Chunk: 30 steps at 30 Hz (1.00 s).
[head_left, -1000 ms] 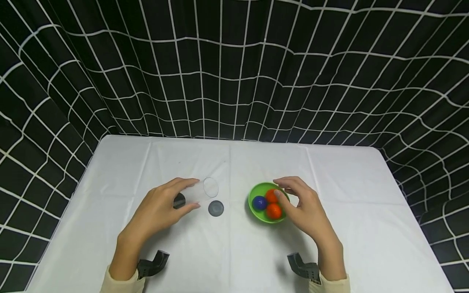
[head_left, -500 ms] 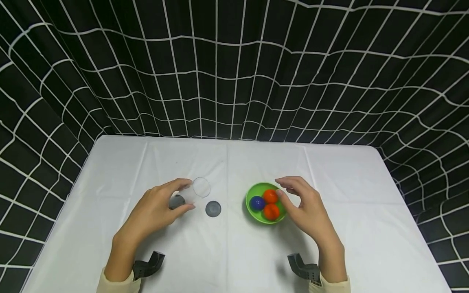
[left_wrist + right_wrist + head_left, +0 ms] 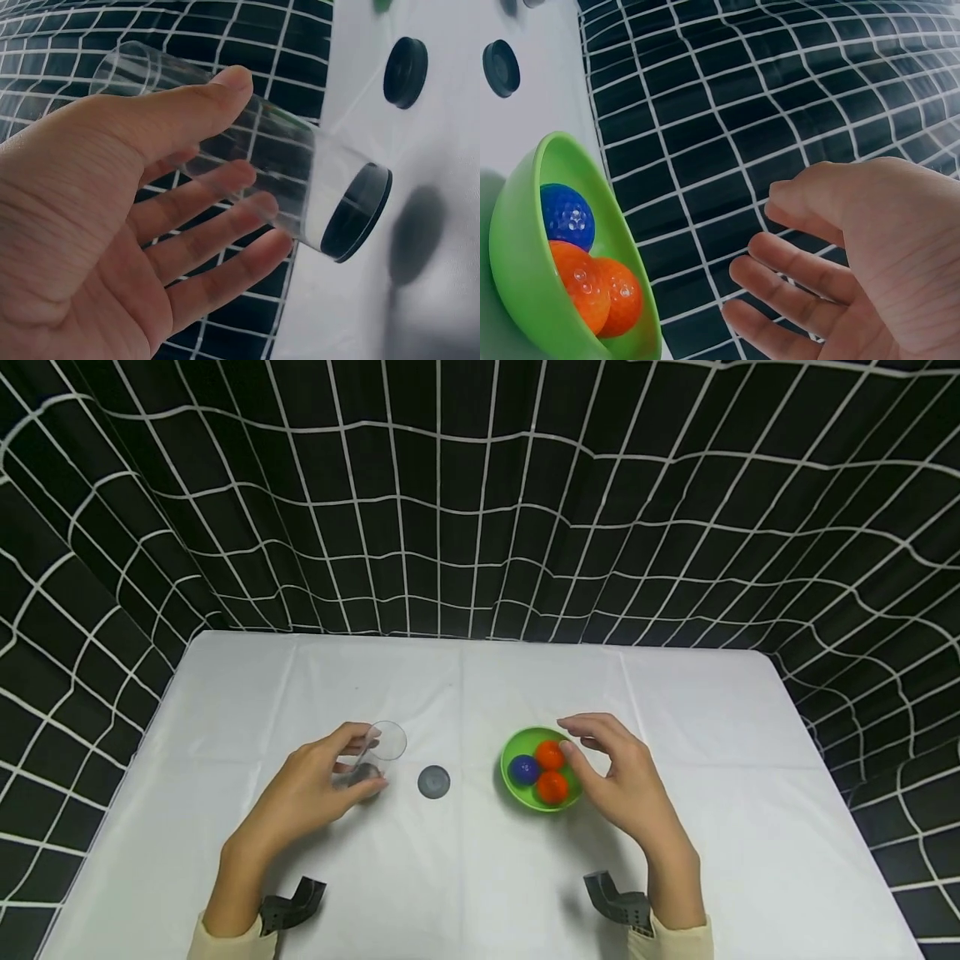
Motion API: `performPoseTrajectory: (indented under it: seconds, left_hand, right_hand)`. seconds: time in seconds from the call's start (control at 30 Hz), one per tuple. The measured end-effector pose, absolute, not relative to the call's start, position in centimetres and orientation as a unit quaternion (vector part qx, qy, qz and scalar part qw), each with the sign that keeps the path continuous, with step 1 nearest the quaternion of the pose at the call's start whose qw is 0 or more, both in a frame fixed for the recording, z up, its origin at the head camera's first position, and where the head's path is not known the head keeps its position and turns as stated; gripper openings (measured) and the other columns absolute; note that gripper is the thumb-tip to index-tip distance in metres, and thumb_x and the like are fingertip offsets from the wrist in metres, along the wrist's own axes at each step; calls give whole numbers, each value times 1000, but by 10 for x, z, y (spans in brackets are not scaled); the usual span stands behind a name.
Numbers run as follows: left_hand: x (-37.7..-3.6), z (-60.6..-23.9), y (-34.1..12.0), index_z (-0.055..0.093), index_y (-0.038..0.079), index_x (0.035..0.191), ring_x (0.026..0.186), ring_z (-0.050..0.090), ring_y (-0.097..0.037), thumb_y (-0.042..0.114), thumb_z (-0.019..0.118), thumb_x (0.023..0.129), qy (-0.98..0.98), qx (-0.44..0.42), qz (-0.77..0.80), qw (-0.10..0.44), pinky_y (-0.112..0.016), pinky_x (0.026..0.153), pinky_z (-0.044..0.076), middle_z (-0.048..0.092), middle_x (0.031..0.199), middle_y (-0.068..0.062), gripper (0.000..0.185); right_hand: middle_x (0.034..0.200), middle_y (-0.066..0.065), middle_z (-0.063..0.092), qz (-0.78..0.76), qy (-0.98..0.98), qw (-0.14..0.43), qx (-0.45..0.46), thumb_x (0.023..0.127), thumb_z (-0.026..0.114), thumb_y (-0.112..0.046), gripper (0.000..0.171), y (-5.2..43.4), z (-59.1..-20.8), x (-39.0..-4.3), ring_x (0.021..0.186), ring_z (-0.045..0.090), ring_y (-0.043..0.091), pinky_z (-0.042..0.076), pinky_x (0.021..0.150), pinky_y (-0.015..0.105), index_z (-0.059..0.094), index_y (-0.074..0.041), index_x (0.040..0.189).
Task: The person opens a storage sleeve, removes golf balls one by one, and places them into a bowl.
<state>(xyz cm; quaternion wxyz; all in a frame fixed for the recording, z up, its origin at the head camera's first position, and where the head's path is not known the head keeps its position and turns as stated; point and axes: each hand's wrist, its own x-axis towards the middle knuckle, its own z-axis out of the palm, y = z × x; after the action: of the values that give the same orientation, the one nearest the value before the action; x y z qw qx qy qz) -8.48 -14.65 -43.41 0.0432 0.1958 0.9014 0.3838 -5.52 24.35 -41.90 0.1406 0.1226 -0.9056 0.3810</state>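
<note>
In the head view my left hand [image 3: 300,789] holds a clear plastic tube [image 3: 289,169] between thumb and fingers. Its dark base [image 3: 358,214] points down toward the table, with a separate shadow below, so the tube appears lifted and tilted. Its round upper rim leans away to the right. A loose dark grey round cap [image 3: 433,782] lies on the table right of this hand. My right hand [image 3: 626,777] hovers with relaxed fingers over the right rim of a green bowl [image 3: 514,247], holding nothing. Inside are a blue ball [image 3: 524,770] and two orange balls [image 3: 552,787].
A white cloth covers the table [image 3: 465,877]. Black fabric with white netting [image 3: 480,510] rises behind and at both sides. Dark wrist mounts [image 3: 294,903] stick out inward from both wrists.
My left hand has drifted a little left. The tube's upper rim has swung left, so it stands less tilted. My right hand stays by the bowl, and the view has shifted slightly.
</note>
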Motion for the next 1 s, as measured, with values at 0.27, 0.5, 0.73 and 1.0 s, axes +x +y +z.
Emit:
performPoseTrajectory:
  seconds: [0.27, 0.5, 0.73, 1.0]
  left_hand:
    - [-87, -443, -146, 58, 21, 132, 111, 76, -21, 24, 88, 89, 883, 189, 423, 79, -39, 98, 63, 71, 128, -3, 53]
    - [-89, -448, -151, 58, 25, 125, 107, 77, -21, 32, 88, 88, 883, 187, 421, 94, -46, 101, 61, 76, 123, -2, 48]
    - [-90, -453, -158, 59, 22, 122, 108, 74, -17, 31, 88, 88, 892, 193, 400, 81, -44, 101, 61, 75, 116, 3, 46]
    - [-90, -455, -161, 60, 24, 123, 107, 71, -14, 33, 90, 86, 896, 185, 394, 83, -43, 102, 60, 75, 118, 4, 48]
  right_hand:
    - [124, 6, 74, 386, -904, 134, 123, 98, 73, -5, 26, 253, -418, -54, 114, 70, 23, 49, 103, 6, 74, -9, 124]
    - [123, 7, 74, 400, -900, 141, 99, 98, 71, -1, 25, 264, -425, -55, 109, 72, 21, 53, 98, 7, 74, -6, 123]
    - [123, 8, 74, 397, -901, 147, 96, 98, 71, -2, 25, 267, -428, -58, 109, 69, 6, 52, 97, 5, 74, -5, 123]
    - [122, 10, 73, 369, -912, 155, 94, 98, 70, -3, 25, 273, -429, -61, 110, 71, 27, 47, 99, 1, 73, -3, 123]
